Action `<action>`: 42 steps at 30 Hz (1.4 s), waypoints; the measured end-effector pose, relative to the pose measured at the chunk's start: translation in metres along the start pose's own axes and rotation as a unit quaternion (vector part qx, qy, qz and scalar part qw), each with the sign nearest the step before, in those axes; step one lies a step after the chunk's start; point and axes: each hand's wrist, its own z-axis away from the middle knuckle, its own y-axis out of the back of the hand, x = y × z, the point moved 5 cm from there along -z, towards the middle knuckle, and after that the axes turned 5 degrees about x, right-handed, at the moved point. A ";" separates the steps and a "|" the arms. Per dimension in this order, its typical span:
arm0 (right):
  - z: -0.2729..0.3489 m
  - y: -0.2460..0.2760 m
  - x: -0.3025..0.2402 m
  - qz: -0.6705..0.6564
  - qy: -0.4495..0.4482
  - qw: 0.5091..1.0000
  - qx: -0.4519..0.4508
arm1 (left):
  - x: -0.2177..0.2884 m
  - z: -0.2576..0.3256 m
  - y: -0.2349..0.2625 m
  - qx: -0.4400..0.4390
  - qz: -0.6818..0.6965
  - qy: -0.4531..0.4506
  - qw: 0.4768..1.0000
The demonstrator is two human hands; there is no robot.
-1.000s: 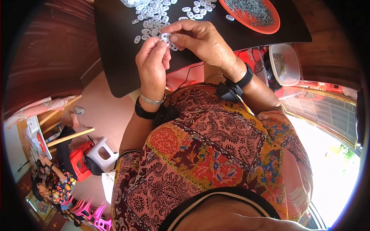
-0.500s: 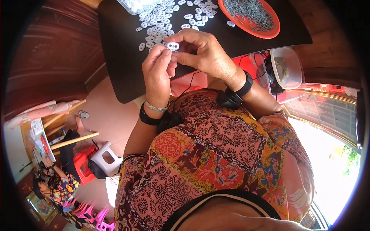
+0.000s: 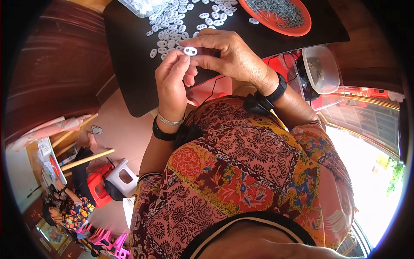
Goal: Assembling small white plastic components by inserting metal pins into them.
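Note:
Between my hands, near the table's front edge, is a small white oval plastic piece (image 3: 190,51) with two dark holes in its face. My left hand (image 3: 174,80) pinches it from the left, its thumb pointing up at the lower edge. From the right, my right hand (image 3: 230,54) closes on it, the index finger along the top and the thumb below. Many matching white oval pieces (image 3: 169,31) lie scattered just beyond my fingers. An orange-red round tray (image 3: 305,29) at the far right holds a heap of small grey metal parts (image 3: 280,12).
A clear plastic box (image 3: 129,6) of white pieces stands at the far left of the black table (image 3: 131,64). At right, below table level, is a clear tub (image 3: 323,73). Stools (image 3: 122,179) and another person (image 3: 75,211) are at the lower left.
The table and its contents sit slightly higher and further left in view. Both hands keep hold of the white piece, whose holed face now turns more toward me.

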 end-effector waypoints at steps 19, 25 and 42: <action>0.006 -0.004 0.005 -0.132 -0.079 0.988 -0.013 | -0.001 0.004 0.004 -0.015 -0.055 -0.019 0.998; 0.006 -0.007 0.008 -0.197 -0.157 0.968 0.000 | 0.002 0.006 0.001 -0.014 -0.105 -0.073 0.992; 0.008 -0.005 0.004 -0.184 -0.153 0.971 -0.004 | 0.009 0.009 0.004 0.010 -0.152 -0.070 0.986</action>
